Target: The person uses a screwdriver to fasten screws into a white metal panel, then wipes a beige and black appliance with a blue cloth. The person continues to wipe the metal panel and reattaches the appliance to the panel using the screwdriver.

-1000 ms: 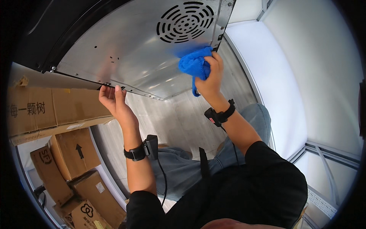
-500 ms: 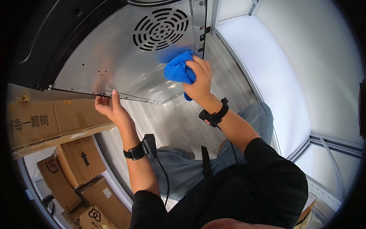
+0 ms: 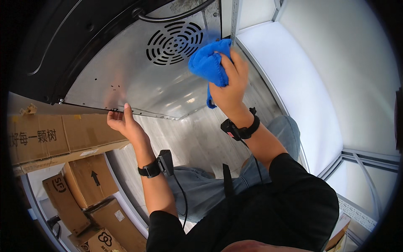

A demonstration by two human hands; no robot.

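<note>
A bare metal panel (image 3: 147, 84) with a round slotted vent (image 3: 174, 43) forms the side of a large black-edged appliance (image 3: 54, 50). My right hand (image 3: 233, 84) grips a bunched blue cloth (image 3: 208, 63) near the panel's right edge, beside the vent. One end of the cloth hangs below the palm. The cloth hides part of the panel, so I cannot tell how firmly it touches. At the panel's lower edge my left hand (image 3: 124, 119) is closed on the rim, thumb in front and fingers curled beneath. A black cable (image 3: 180, 17) crosses the panel's top.
Cardboard boxes (image 3: 90, 178) sit on a shelf at the lower left, with a long carton (image 3: 63, 136) above them. To the right stands a white shelf unit (image 3: 294, 84) with a metal frame. Thin cords run from both of my wrist straps.
My right hand has moved up and to the right with the blue cloth. The panel sits slightly lower in view, and more of the black cable shows. My left hand stays at the rim.
</note>
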